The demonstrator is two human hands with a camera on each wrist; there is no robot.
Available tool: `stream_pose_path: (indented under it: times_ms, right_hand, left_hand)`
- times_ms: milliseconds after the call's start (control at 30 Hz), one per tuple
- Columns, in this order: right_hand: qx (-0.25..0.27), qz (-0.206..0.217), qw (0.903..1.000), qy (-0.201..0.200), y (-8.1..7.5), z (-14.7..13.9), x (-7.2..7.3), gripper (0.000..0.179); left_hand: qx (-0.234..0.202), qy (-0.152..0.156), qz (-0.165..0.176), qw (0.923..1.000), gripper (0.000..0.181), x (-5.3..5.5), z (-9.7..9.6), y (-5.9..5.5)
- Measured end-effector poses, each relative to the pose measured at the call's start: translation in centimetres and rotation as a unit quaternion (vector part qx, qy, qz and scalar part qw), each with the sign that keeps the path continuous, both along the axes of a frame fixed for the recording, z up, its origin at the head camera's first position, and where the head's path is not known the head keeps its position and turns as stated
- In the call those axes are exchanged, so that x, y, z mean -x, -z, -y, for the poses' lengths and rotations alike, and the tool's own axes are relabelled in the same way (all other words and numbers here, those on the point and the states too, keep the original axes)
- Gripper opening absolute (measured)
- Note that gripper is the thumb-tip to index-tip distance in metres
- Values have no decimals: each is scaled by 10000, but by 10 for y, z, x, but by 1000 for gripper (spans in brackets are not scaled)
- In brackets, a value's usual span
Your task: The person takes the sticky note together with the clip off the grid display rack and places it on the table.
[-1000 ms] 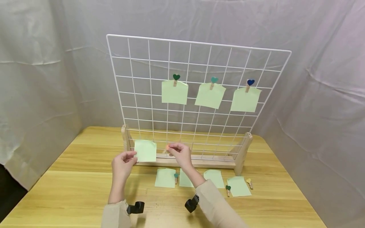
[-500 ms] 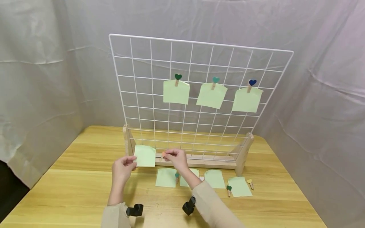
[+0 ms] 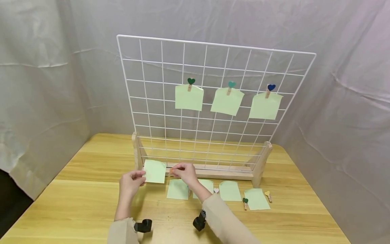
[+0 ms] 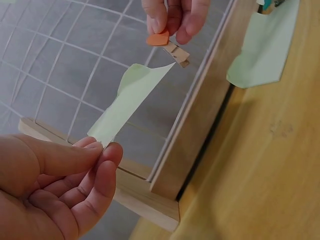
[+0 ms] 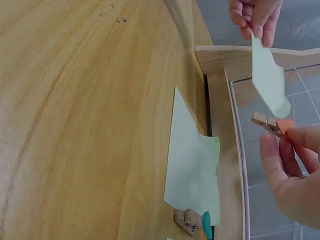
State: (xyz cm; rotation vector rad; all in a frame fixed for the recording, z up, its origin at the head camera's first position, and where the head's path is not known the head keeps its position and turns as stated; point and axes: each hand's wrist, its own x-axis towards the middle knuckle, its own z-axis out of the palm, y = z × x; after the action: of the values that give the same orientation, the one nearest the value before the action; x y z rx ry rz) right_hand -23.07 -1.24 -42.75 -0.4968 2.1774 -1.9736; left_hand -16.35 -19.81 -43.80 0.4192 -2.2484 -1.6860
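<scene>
My left hand (image 3: 131,183) pinches a pale green sticky note (image 3: 154,171) by its left edge, in front of the lower left of the white wire grid (image 3: 172,129). In the left wrist view, thumb and forefinger hold the note (image 4: 131,100), whose far corner curls. My right hand (image 3: 186,173) pinches a small wooden clothespin (image 5: 266,123) with an orange heart on it. The pin's tip points toward the note, close to its right edge; in the right wrist view a small gap shows between them.
Three green notes hang on the grid by heart clothespins, one at its right (image 3: 265,105). Several notes lie on the wooden table (image 3: 76,200), including one at the right (image 3: 257,199). Near them lie a yellow-heart clothespin (image 3: 268,196) and a dark green one (image 3: 245,203).
Both hands have come lower, bringing the note and the clothespin down from the grid. My right hand has also moved left, so the clothespin is nearer the note.
</scene>
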Motion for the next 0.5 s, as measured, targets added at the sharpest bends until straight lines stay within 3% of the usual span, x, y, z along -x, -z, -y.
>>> stream_pose_path:
  times_ms: [133, 367, 500]
  right_hand:
    - [-113, -27, 9999, -67, 3, 2, 1, 11]
    - [-559, 162, 9983, -56, 31, 9, 15, 6]
    - [-792, 362, 9962, -92, 36, 13, 14, 5]
  left_hand:
    - [36, 32, 59, 10000, 19, 0, 1, 3]
    - [108, 100, 196, 9997, 18, -2, 4, 7]
    - [214, 150, 266, 9993, 17, -3, 6, 9]
